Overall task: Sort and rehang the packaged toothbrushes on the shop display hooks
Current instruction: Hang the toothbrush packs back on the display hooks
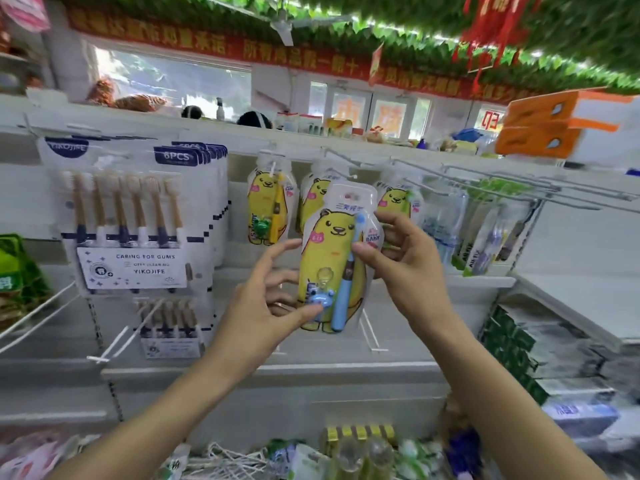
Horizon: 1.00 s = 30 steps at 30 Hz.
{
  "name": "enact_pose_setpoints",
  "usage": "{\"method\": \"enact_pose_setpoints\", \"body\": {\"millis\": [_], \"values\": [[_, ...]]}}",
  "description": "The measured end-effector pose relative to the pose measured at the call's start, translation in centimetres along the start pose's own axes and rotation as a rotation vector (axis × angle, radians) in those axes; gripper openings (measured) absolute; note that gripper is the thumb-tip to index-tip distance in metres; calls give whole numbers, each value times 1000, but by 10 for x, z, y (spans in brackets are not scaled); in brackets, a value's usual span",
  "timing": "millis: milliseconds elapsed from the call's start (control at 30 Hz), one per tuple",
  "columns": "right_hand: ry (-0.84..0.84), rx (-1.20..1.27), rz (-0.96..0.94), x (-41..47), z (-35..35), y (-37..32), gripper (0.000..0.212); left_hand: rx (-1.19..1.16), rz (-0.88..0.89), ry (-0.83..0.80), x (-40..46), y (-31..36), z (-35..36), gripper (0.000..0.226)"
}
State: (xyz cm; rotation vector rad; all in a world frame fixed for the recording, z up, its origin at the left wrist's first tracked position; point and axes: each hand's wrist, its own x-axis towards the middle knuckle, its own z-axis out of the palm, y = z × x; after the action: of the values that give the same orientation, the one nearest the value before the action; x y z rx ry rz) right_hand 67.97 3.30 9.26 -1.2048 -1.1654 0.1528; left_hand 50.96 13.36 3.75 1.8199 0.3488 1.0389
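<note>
A yellow bear-shaped pack with a blue child's toothbrush is held upright in front of the display. My right hand pinches its right edge between thumb and fingers. My left hand holds its lower left edge, thumb on the blue toy at the bottom, fingers spread behind. Three similar bear packs hang on hooks behind: one with a yellow brush, one partly hidden, one with a green brush. Long bare wire hooks reach out at the upper right.
Big six-piece toothbrush packs hang at left, a smaller set beneath them. Adult toothbrush packs hang at right. Bare white hooks jut out low left. Boxed goods fill the right shelf; loose items lie below.
</note>
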Motion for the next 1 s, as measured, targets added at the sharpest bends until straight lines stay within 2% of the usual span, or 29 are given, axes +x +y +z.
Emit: {"method": "enact_pose_setpoints", "body": {"millis": [367, 567, 800, 1000], "values": [[-23, 95, 17, 41, -10, 23, 33, 164, 66, 86, 26, -10, 17, 101], [-2, 64, -6, 53, -12, 37, 39, 218, 86, 121, 40, -24, 22, 101], [6, 44, 6, 76, -7, 59, 42, 158, 72, 124, 56, -36, 30, 98], [-7, -35, 34, 109, -2, 86, 38, 259, 42, 136, 89, -56, 27, 99]]}}
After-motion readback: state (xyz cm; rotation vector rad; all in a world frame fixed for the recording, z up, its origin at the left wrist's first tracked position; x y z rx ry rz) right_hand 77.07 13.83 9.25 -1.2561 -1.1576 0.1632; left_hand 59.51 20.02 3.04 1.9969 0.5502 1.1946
